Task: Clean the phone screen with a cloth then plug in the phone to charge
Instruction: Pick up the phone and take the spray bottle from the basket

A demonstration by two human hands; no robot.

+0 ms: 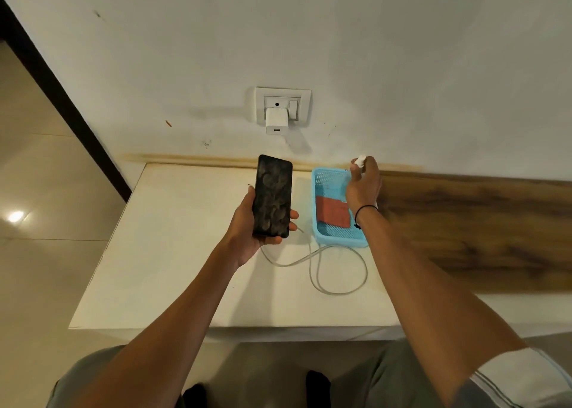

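The cable [322,265] lies looped on the table [173,252] nearest the person, left hand [247,225] fingers wrapped round the smudgy phone [272,197] held just above it. Right hand [363,184] pinches a small white thing [360,160], probably a spray bottle, over the basket [328,175] holding the cloth [335,212], so it's likely still the cleaning step; next up is getting that cloth onto the screen. Plenty of open table on the left, and the charger [276,125] sits on the wall behind with its port free.

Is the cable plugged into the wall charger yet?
No. The charger port is empty; the right hand holds the cable plug near the wall.
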